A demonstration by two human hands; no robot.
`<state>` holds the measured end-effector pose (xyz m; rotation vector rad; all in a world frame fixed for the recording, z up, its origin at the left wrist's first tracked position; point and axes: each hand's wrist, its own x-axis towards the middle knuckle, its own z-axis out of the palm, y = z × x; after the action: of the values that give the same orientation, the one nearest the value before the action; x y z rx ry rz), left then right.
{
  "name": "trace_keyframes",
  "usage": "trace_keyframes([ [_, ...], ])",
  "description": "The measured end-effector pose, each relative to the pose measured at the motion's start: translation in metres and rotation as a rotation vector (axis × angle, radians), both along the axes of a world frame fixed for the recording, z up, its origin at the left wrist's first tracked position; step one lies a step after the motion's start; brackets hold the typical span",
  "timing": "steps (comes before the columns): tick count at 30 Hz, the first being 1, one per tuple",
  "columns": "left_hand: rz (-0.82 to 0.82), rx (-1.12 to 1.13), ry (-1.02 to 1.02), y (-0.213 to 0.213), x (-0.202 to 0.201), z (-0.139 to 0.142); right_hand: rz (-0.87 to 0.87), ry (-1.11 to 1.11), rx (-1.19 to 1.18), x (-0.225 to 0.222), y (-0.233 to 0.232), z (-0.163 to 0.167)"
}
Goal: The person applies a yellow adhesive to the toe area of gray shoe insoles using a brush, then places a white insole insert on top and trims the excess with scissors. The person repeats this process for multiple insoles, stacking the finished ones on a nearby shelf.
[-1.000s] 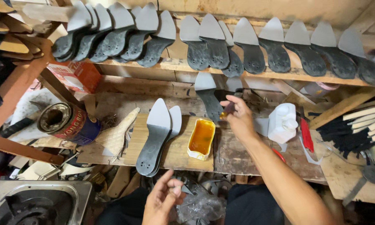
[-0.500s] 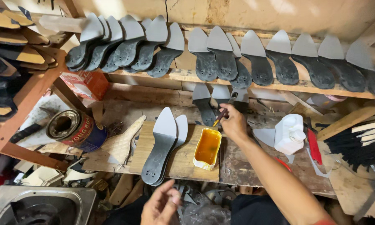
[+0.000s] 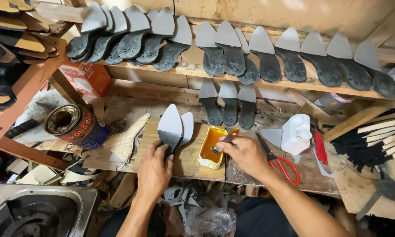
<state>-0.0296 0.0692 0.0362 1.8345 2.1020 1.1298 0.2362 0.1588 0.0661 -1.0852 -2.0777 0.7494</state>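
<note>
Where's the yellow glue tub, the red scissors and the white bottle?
Glue tub [image 3: 211, 151], head view, on its yellow inside.
Scissors [image 3: 287, 169], head view, on a red handle loop.
Bottle [image 3: 296, 134], head view, on its white side.
</note>
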Motion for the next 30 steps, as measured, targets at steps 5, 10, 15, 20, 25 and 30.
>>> trace_keyframes([
  [5,0.069,-0.049,-0.106,-0.007,-0.005,-0.002,0.055,-0.173,0.26,-0.012,-0.007,0.006],
  [10,0.043,0.12,-0.121,-0.029,-0.008,0.002,0.028,0.005,0.233,-0.001,-0.019,0.017],
  [15,0.04,-0.027,0.208,-0.025,0.025,0.002,-0.169,0.013,-0.056,0.002,-0.024,0.018],
  [20,0.121,-0.268,0.25,-0.012,0.037,0.003,-0.247,-0.081,-0.236,0.011,-0.008,0.009],
  [25,0.102,-0.046,0.001,-0.009,0.022,-0.007,-0.15,0.026,-0.37,0.024,-0.001,-0.017],
  [30,0.1,0.104,-0.082,-0.016,0.011,-0.019,-0.184,0.188,-0.459,0.032,0.002,-0.034],
])
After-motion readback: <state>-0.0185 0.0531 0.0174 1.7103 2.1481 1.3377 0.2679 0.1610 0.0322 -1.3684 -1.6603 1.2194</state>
